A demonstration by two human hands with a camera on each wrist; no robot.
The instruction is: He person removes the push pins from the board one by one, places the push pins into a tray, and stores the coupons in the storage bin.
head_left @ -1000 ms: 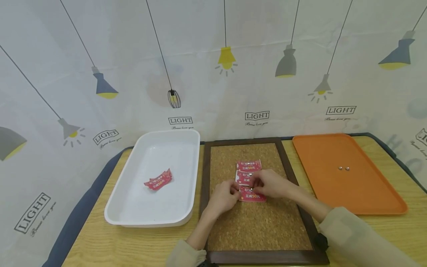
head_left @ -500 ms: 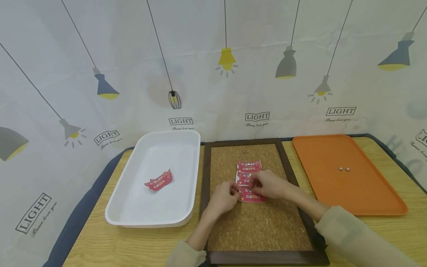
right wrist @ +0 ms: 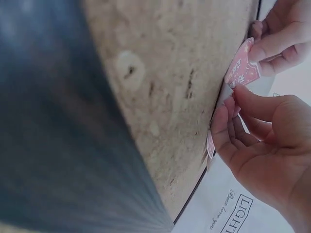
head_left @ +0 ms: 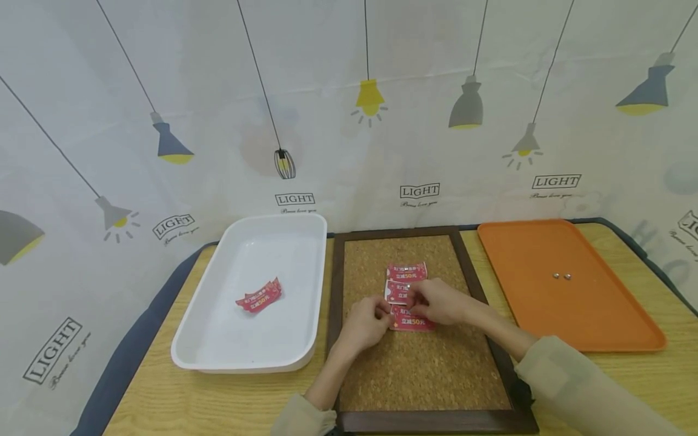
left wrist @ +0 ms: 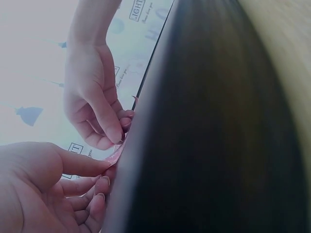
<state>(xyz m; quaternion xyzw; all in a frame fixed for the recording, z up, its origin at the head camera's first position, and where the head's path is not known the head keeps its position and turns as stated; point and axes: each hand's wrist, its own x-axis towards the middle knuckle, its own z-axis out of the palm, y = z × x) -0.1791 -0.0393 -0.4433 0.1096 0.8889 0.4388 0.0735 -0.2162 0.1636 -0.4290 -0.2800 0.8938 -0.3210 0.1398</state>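
One coupon (head_left: pixel 412 323) seems mid-pinning: left hand (head_left: pixel 363 323) pinches its nine-o'clock edge; right hand (head_left: pixel 443 301), likely gripping a hidden pin at twelve, should press.

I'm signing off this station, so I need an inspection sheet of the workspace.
Surface: wooden table, bearing a framed cork board.
Job's things: upper coupon and middle coupon on the board, each with a silver pin; lowest coupon below them; overlapping coupons in the white tray; two pins on the orange tray.
Clutter: nothing seen.
Grips: left grip pinches the lowest coupon's left side; right grip meets near its upper edge, anything held there hidden.
Cables: nothing seen; lamp cords are printed.
Surroundings: backdrop with printed lamps.
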